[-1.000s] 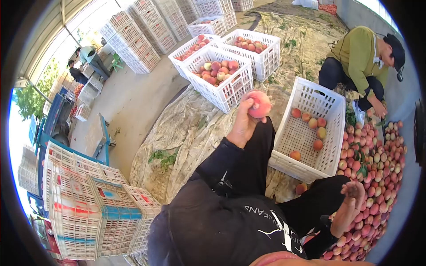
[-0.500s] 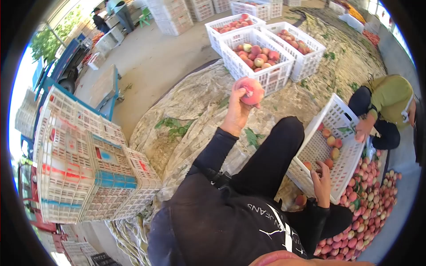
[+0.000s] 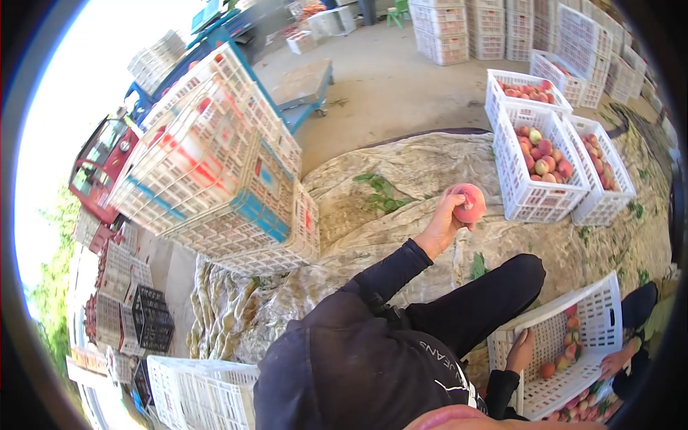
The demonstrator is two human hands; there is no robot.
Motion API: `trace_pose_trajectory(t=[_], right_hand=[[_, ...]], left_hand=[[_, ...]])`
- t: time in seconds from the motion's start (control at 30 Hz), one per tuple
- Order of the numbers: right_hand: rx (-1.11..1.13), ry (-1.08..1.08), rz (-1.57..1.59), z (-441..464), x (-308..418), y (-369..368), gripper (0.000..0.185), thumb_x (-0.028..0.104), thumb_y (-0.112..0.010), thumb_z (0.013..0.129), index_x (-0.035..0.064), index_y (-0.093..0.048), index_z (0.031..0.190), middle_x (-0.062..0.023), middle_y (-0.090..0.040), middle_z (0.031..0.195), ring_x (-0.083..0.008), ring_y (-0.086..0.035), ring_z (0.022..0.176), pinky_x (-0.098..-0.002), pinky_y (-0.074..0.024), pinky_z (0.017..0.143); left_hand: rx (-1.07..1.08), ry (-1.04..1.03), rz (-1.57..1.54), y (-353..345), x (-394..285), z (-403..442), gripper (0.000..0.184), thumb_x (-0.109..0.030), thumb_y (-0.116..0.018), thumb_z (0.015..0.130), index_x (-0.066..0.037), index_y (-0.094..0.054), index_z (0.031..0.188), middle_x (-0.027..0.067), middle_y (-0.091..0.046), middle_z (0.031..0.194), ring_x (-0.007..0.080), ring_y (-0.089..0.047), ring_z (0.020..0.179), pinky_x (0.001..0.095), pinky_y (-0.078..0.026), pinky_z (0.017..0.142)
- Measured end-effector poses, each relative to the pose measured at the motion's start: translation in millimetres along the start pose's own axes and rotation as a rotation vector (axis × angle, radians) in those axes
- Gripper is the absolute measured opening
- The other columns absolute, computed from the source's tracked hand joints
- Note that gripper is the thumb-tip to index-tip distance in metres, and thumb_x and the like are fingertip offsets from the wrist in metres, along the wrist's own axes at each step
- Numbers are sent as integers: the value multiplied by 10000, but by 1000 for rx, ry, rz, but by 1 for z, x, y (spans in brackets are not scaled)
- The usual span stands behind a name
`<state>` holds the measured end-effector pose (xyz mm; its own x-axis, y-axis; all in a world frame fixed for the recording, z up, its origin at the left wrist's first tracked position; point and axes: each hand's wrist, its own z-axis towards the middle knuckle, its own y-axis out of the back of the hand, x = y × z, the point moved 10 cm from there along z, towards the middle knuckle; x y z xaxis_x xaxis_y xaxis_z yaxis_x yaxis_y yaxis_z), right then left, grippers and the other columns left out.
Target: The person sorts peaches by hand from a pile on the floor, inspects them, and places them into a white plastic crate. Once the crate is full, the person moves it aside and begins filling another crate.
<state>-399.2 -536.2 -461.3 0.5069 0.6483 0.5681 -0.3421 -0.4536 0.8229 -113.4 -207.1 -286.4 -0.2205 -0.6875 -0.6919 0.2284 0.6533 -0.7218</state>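
My left hand [image 3: 438,229] is raised over the tarp, its fingers wrapped round a large pink-red peach [image 3: 471,203] with a pale patch. Low on the right, my right hand [image 3: 521,352] grips the near rim of a tilted white plastic crate [image 3: 600,309]. Several peaches [image 3: 572,338] lie along the inside of that crate. At its far side, a co-worker's hand [image 3: 615,362] touches the crate. Loose peaches [image 3: 579,407] lie on the ground below, partly hidden by the crate and cut off by the view's dark edge.
White crates of peaches [image 3: 530,188] stand ahead to the right on a dirty tarp [image 3: 401,236]. A tall crate stack [image 3: 215,179] rises at the left, beside a flat trolley [image 3: 304,84]. Another white crate [image 3: 204,390] stands behind at lower left. More stacks [image 3: 441,32] line the back.
The view has turned left, so the scene shifts right and the crate stack shows more fully. My left hand still holds the peach. My right hand has moved from inside the crate to its rim.
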Motion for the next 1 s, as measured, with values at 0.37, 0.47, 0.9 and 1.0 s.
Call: trace_pose_trajectory(t=[0.37, 0.47, 0.9, 1.0], right_hand=[[60, 64, -148, -2, 10, 1, 507, 430, -313, 1013, 55, -597, 1202, -177, -656, 1097, -387, -618, 970, -434, -488, 799], [78, 25, -114, -4, 11, 4, 518, 440, -319, 1009, 55, -603, 1208, -167, -657, 1106, -375, -622, 976, -421, -489, 807], [79, 38, -146, -7, 2, 6, 509, 453, -322, 1005, 88, -622, 1196, -173, -669, 1042, -372, -635, 913, -434, -486, 759], [106, -44, -136, -9, 14, 13, 489, 434, -340, 1005, 83, -632, 1183, -177, -666, 1034, -373, -633, 908, -442, -479, 751]], left_hand=[[9, 51, -119, -11, 7, -11, 378, -277, -566, 883, -141, -472, 1223, 46, -547, 1081, 190, -592, 946, 371, -546, 692], [33, 73, -142, -19, 9, -10, 364, -258, -584, 871, -125, -487, 1196, 55, -552, 1106, 193, -595, 972, 377, -552, 724], [1, 120, -106, -3, 48, 7, 299, -311, -554, 862, -132, -539, 1101, 44, -574, 1042, 195, -596, 900, 338, -517, 641], [-13, 155, -90, -8, 50, 6, 283, -316, -546, 868, -130, -545, 1080, 49, -590, 1038, 208, -602, 892, 350, -516, 639]])
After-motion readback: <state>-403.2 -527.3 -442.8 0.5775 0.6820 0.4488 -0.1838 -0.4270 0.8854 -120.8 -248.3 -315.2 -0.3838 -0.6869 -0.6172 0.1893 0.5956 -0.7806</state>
